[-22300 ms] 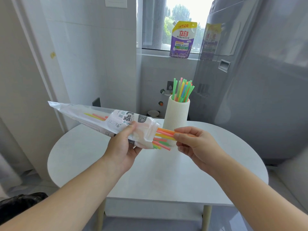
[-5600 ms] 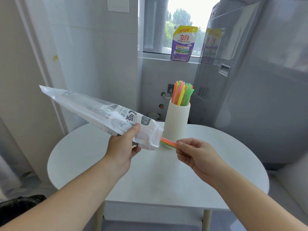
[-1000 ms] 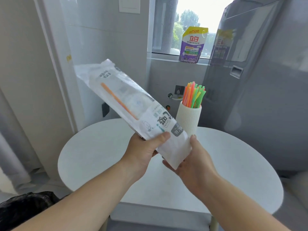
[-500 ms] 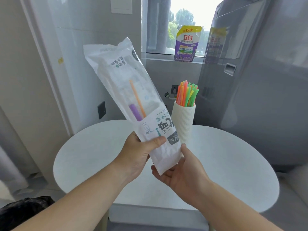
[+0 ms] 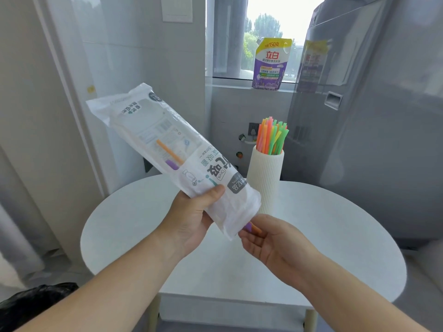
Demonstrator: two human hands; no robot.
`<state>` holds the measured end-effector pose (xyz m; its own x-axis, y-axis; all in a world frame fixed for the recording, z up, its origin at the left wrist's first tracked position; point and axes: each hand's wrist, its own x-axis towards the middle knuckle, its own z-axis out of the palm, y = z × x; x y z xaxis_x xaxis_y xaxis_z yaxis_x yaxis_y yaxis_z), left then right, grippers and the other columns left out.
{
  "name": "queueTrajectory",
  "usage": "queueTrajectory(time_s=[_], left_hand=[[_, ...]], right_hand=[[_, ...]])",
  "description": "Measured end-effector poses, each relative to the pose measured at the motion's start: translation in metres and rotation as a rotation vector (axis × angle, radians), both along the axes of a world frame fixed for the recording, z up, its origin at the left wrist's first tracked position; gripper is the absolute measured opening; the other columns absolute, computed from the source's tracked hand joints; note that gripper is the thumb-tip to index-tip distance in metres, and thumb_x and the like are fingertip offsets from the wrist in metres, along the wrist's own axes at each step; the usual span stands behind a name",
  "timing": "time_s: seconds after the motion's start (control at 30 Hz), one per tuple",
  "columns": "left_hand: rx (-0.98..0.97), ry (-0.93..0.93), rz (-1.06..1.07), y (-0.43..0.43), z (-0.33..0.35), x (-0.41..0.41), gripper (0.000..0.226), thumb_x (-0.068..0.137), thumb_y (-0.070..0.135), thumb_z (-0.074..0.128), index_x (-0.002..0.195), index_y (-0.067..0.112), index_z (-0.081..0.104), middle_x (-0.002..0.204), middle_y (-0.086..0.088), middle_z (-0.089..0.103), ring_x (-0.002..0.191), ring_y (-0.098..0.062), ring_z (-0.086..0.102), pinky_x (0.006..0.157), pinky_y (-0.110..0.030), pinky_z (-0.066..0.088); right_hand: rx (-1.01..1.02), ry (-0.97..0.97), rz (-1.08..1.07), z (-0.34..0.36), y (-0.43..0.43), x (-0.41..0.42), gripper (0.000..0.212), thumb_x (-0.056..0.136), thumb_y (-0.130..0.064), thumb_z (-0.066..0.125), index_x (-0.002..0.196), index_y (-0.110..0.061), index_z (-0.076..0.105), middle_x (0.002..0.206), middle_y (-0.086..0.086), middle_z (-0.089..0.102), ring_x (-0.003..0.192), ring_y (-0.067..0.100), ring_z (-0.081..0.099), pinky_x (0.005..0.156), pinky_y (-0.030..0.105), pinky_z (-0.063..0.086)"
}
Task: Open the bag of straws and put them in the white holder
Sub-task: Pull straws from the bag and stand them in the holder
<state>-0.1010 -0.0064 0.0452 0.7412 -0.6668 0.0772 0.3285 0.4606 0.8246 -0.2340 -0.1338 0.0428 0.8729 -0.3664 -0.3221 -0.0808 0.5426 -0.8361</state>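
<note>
Above the desk (image 5: 335, 236), the left hand (image 5: 199, 212) holds the bag (image 5: 148, 130) in its grip, slanting, open end down toward the right. Two straw tips (image 5: 250, 227) poke out onto the right hand (image 5: 271, 240), grip wide.

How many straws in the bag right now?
2. An orange straw and a purple straw lie side by side inside the bag, lower tips poking from its open end above the right hand. Opaque print could hide more.
</note>
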Motion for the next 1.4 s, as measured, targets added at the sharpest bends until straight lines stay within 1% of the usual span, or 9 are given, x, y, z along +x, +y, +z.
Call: queueTrajectory(time_s=[0.1, 0.2, 0.33, 0.43, 0.63, 0.8, 0.9, 1.1, 1.4], left_hand=[[-0.031, 0.007, -0.042, 0.001, 0.002, -0.001, 0.056, 0.082, 0.007, 0.073, 0.137, 0.012, 0.062, 0.129, -0.011, 0.073, 0.119, -0.028, 0.069, 0.084, -0.036, 0.061], [-0.051, 0.010, -0.088, 0.001, 0.003, 0.000, 0.055, 0.085, 0.002, 0.069, 0.138, 0.008, 0.061, 0.131, -0.013, 0.072, 0.123, -0.031, 0.067, 0.092, -0.040, 0.060], [-0.044, -0.006, -0.128, 0.001, 0.004, -0.001, 0.059, 0.082, -0.002, 0.068, 0.140, 0.002, 0.058, 0.135, -0.019, 0.069, 0.126, -0.035, 0.064, 0.104, -0.047, 0.054], [-0.027, -0.016, -0.163, 0.002, 0.004, -0.002, 0.054, 0.081, -0.005, 0.064, 0.135, 0.003, 0.062, 0.130, -0.018, 0.072, 0.122, -0.034, 0.067, 0.102, -0.045, 0.056], [-0.034, 0.001, -0.269, 0.001, 0.006, -0.008, 0.056, 0.080, -0.008, 0.060, 0.135, 0.005, 0.062, 0.130, -0.019, 0.071, 0.121, -0.034, 0.068, 0.095, -0.041, 0.059], [-0.059, 0.073, -0.248, 0.002, 0.012, -0.009, 0.084, 0.066, 0.020, 0.095, 0.142, 0.010, 0.060, 0.138, -0.020, 0.066, 0.126, -0.039, 0.064, 0.098, -0.052, 0.056], [0.008, 0.093, -0.201, 0.004, 0.015, -0.010, 0.090, 0.059, 0.034, 0.098, 0.139, 0.014, 0.063, 0.135, -0.019, 0.069, 0.122, -0.042, 0.066, 0.091, -0.056, 0.058], [0.110, 0.014, -0.228, 0.009, 0.015, -0.012, 0.053, 0.078, 0.011, 0.080, 0.130, 0.005, 0.069, 0.132, -0.024, 0.068, 0.116, -0.045, 0.068, 0.077, -0.050, 0.062], [0.153, -0.065, -0.265, 0.011, 0.019, -0.014, 0.045, 0.077, 0.007, 0.079, 0.121, 0.007, 0.073, 0.124, -0.028, 0.070, 0.102, -0.043, 0.071, 0.072, -0.049, 0.063]], right_hand=[[0.050, 0.027, -0.046, 0.001, 0.001, 0.001, 0.020, 0.091, -0.014, 0.064, 0.099, 0.004, 0.068, 0.075, 0.016, 0.068, 0.065, 0.027, 0.068, 0.060, 0.033, 0.060], [0.188, 0.040, -0.087, 0.001, 0.004, 0.001, 0.053, 0.103, -0.043, 0.048, 0.108, 0.007, 0.065, 0.084, 0.025, 0.073, 0.069, 0.036, 0.073, 0.063, 0.041, 0.062], [0.295, -0.070, -0.112, 0.005, 0.004, 0.000, 0.075, 0.099, -0.063, 0.041, 0.120, 0.005, 0.064, 0.111, 0.032, 0.071, 0.090, 0.041, 0.075, 0.076, 0.049, 0.062], [0.256, -0.105, -0.112, 0.009, 0.005, -0.002, 0.077, 0.092, -0.068, 0.048, 0.125, -0.001, 0.064, 0.120, 0.028, 0.070, 0.111, 0.040, 0.070, 0.084, 0.048, 0.061], [0.116, -0.090, -0.103, 0.010, 0.013, -0.002, 0.046, 0.103, -0.048, 0.045, 0.129, -0.016, 0.064, 0.116, 0.014, 0.076, 0.108, 0.031, 0.073, 0.082, 0.043, 0.062], [0.113, -0.068, -0.106, 0.002, 0.023, -0.001, 0.043, 0.104, -0.040, 0.049, 0.126, -0.007, 0.065, 0.111, 0.022, 0.075, 0.100, 0.037, 0.074, 0.079, 0.046, 0.063], [0.134, -0.068, -0.088, -0.001, 0.032, 0.000, 0.048, 0.102, -0.042, 0.053, 0.124, 0.000, 0.065, 0.101, 0.025, 0.075, 0.095, 0.041, 0.074, 0.082, 0.048, 0.062], [0.194, -0.101, -0.029, -0.004, 0.041, -0.002, 0.046, 0.097, -0.035, 0.063, 0.116, 0.005, 0.071, 0.105, 0.026, 0.074, 0.099, 0.045, 0.072, 0.083, 0.047, 0.061], [0.199, -0.125, 0.019, -0.004, 0.033, -0.004, 0.037, 0.089, -0.028, 0.069, 0.108, 0.003, 0.075, 0.110, 0.026, 0.073, 0.104, 0.045, 0.071, 0.085, 0.047, 0.060]])
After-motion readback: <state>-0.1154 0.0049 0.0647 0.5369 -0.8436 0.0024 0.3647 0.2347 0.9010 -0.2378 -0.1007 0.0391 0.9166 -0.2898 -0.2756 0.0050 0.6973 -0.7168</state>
